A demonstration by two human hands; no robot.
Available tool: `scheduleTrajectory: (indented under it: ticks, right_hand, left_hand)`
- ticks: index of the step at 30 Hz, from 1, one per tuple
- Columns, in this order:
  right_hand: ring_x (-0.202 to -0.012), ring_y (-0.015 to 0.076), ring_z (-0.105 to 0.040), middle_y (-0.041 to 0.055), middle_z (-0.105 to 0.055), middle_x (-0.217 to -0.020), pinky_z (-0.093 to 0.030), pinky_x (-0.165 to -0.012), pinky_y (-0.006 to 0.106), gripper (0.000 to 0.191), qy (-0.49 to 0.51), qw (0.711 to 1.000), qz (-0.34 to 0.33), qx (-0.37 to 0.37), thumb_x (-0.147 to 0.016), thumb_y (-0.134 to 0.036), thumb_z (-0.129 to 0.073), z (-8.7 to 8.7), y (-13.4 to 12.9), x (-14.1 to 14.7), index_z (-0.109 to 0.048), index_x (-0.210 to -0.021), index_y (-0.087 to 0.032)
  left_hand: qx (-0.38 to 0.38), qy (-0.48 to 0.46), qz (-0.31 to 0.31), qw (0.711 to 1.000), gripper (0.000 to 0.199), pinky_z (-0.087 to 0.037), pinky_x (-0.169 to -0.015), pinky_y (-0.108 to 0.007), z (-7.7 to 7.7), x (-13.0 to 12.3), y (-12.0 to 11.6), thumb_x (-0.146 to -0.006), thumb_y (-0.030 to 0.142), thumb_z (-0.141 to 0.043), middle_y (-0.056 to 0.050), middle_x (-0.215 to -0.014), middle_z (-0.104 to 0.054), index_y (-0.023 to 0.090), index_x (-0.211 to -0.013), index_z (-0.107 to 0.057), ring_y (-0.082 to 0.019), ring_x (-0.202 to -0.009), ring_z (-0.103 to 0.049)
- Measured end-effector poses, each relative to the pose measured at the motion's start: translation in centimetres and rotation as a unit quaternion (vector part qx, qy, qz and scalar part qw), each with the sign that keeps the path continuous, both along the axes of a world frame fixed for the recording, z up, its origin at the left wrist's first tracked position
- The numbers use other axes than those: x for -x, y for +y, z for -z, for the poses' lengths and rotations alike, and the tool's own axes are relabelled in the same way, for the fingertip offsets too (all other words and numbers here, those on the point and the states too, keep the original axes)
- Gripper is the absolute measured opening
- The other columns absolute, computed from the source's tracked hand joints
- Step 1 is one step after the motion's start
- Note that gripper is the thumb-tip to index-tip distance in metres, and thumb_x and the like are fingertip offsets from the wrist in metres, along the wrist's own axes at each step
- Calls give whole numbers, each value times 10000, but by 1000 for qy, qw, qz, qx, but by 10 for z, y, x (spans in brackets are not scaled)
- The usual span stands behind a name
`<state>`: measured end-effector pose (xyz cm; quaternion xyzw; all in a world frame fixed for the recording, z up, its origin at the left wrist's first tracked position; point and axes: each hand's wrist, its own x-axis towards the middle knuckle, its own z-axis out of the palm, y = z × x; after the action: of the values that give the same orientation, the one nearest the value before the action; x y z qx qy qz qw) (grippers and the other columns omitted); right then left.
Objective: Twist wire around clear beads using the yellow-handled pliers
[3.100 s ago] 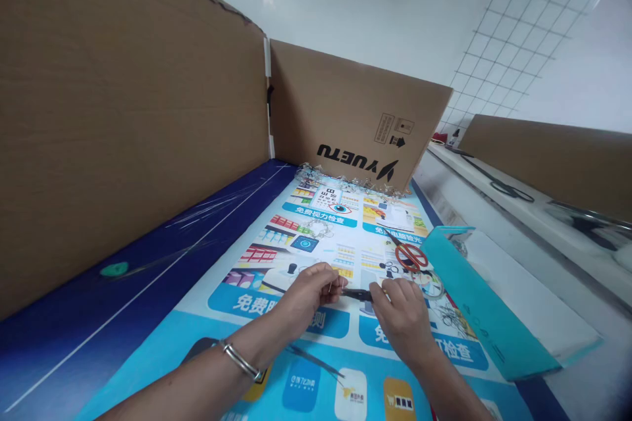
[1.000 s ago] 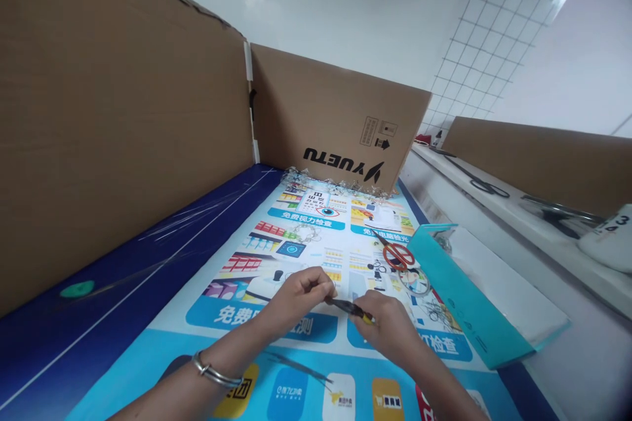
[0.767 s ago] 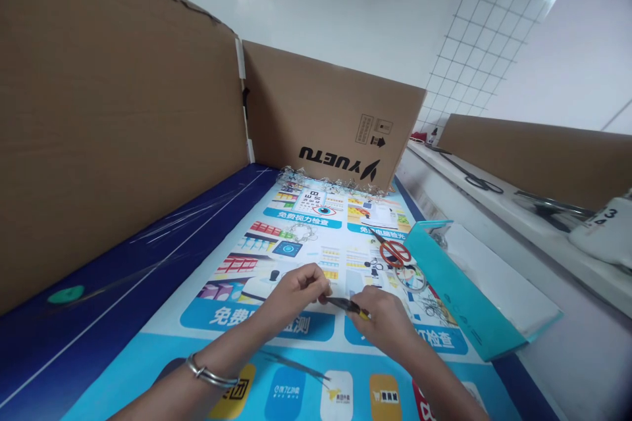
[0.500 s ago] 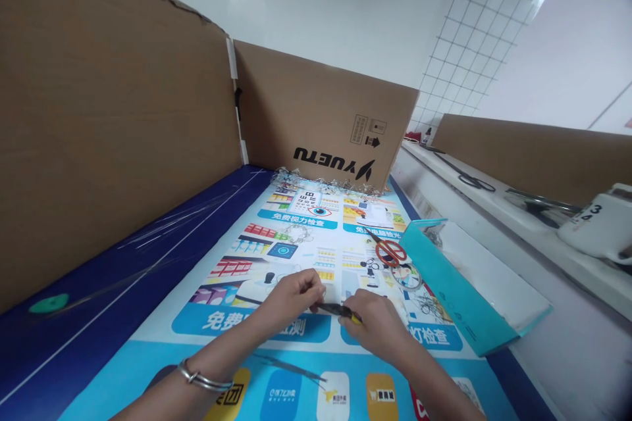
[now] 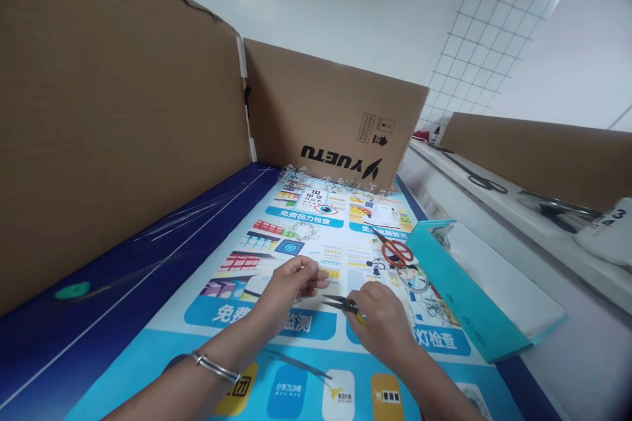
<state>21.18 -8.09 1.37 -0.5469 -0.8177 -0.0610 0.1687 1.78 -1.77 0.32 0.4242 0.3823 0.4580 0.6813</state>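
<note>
My right hand is closed around the yellow handle of small dark pliers, whose jaws point left and stand slightly apart. To their left, my left hand has its fingers curled with thumb and forefinger pinched together; what lies between them is too small to make out. A gap separates the pliers' tips from my left fingers. Below both hands, a thin bundle of dark wire lies on the printed mat.
Red-handled scissors, a wire coil and loose wire pieces lie right of centre. Beside them is a teal-edged open box. Clear tangled pieces line the cardboard panel. A green item lies at far left.
The pliers have come away from my left fingers, and their jaws have parted. My left hand has turned a little, its fingers less tightly curled. The view has shifted slightly.
</note>
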Motion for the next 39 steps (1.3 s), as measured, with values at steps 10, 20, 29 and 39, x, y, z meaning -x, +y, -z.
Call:
scheduleTrajectory:
  ticks: [10,20,29,39]
  right_hand:
    - [-749,194,-435,57,-526,-798,-304,-667,351,164,-149,974,-25,-169,-855,-208,-487,2,4,0,-577,-990,-185]
    - [-789,199,-455,67,-556,-868,-317,-694,364,189,-188,955,-43,-225,-855,-177,-494,6,5,0,-568,-1028,-193]
    - [-815,207,-468,74,-565,-893,-330,-717,374,205,-192,951,-49,-238,-841,-193,-528,10,8,-3,-569,-1042,-183]
    - [-794,201,-466,74,-563,-879,-329,-689,366,193,-191,954,-59,-223,-858,-170,-500,9,9,0,-571,-1037,-177]
  left_hand:
    - [89,-80,24,993,219,-484,-607,-243,0,-6,-12,-749,346,-619,-122,-890,-695,172,-759,-487,-229,-846,-662]
    - [123,-80,13,989,180,-518,-594,-265,2,-7,-16,-738,288,-624,-117,-827,-697,163,-772,-499,-179,-704,-653]
    - [122,-83,7,989,188,-532,-627,-282,5,-4,-13,-734,285,-620,-127,-857,-695,153,-807,-508,-184,-729,-657]
    - [127,-79,13,989,159,-534,-597,-266,2,-6,-17,-749,263,-606,-128,-856,-688,150,-802,-509,-185,-734,-654]
